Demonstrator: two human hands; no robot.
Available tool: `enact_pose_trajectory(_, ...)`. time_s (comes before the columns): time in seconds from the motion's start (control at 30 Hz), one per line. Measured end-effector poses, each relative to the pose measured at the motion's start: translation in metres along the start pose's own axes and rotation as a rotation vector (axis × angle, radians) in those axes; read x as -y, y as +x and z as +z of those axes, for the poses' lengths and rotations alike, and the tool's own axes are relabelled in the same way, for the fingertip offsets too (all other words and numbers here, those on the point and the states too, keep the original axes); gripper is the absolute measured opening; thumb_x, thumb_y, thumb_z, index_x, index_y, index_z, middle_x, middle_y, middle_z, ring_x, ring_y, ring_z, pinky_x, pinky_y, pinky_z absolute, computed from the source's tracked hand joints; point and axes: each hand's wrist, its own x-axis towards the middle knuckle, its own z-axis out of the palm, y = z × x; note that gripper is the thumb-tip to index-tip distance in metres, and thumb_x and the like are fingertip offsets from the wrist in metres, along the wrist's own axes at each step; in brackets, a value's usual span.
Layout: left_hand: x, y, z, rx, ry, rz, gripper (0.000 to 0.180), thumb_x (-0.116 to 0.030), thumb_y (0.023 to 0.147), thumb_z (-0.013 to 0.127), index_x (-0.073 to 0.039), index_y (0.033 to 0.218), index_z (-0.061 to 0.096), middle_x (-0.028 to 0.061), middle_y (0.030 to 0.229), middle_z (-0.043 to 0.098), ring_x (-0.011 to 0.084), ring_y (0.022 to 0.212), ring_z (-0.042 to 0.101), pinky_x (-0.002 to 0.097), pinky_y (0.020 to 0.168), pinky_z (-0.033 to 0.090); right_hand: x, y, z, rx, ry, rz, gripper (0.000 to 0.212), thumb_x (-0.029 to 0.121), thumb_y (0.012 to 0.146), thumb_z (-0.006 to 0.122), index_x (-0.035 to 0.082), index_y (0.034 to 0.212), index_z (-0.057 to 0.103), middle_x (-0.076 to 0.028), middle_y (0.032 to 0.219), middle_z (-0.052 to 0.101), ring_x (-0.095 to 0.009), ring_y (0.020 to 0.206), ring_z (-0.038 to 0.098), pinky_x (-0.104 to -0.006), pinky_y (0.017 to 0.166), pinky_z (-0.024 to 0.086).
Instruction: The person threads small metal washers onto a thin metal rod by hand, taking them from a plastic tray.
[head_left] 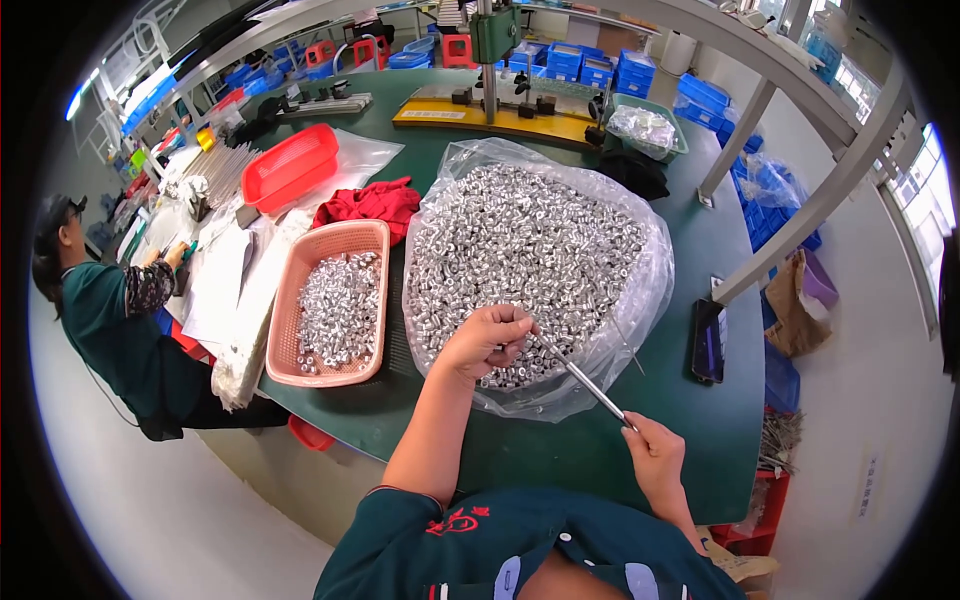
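While a slim metal rod (pixel 595 390) is held slantwise in head view, over the near R part of a clear plastic bag (pixel 655 260) heaped w/ small silvery parts (pixel 530 240), both hands are seen busy. By the R hand (pixel 655 455) the rod's near end is gripped, thumb and fingers closed round it. By the L hand (pixel 490 342) the far tip is met: fingers curled, thumb and index brought together there; whether a part is pinched btwn them can't be told, too small. Step in hand, as judged: prob. a single part being fitted onto, or checked at, the rod tip, w/ the heap as supply. For the next move, a steady R hand would be needed, plus tip and part lined up by the L; if tilted, a part could easily be dropped into the heap. To the L of the bag, a smaller lot of similar pcs is held in a pink basket (pixel 284 325), w/ red cloth (pixel 370 208) just behind. Dark phone-like device (pixel 708 340) laid near the green table's (pixel 520 450) R edge.
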Motion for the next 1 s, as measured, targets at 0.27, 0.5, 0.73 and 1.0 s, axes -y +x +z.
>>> enact_pose_trajectory(0.27,0.006,0.007,-0.006,-0.186,-0.127,0.109,0.017,-0.016,0.089,0.056,0.001,0.089,0.057,-0.0004,0.054,0.047,0.0046,0.038,0.029,0.0200,0.036,0.020,-0.002,-0.002,0.006,0.022,0.134,0.073,0.020,-0.001,0.076,0.062,-0.001,0.097,0.064,-0.009,0.076,0.064,-0.011,0.065,0.057,-0.0227,0.059,0.044)
enact_pose_trajectory(0.5,0.007,0.007,-0.005,-0.128,-0.085,0.046,0.017,-0.017,0.089,0.056,0.000,0.086,0.056,-0.0012,0.054,0.044,0.0043,0.039,0.028,0.0196,0.036,0.018,0.003,-0.003,0.005,0.008,0.094,0.052,0.019,0.002,0.077,0.064,0.001,0.096,0.065,-0.013,0.080,0.065,-0.019,0.063,0.061,-0.0266,0.058,0.047)
enact_pose_trajectory(0.73,0.012,0.009,-0.005,-0.107,-0.127,0.183,0.020,-0.021,0.087,0.061,-0.002,0.083,0.057,-0.0015,0.054,0.045,0.0045,0.039,0.031,0.0207,0.037,0.021,-0.001,-0.010,0.017,0.329,0.801,0.608,0.021,0.005,0.085,0.056,-0.003,0.104,0.060,-0.002,0.061,0.051,-0.006,0.051,0.043,-0.0191,0.046,0.032)
enact_pose_trajectory(1.0,0.019,0.010,0.017,-0.113,0.141,0.063,0.018,-0.022,0.088,0.059,-0.004,0.086,0.058,-0.0006,0.056,0.047,0.0052,0.044,0.037,0.0193,0.039,0.022,0.011,0.003,0.018,0.404,0.912,0.668,0.021,0.007,0.088,0.051,-0.001,0.107,0.058,0.002,0.061,0.046,-0.003,0.045,0.033,-0.0171,0.040,0.024)
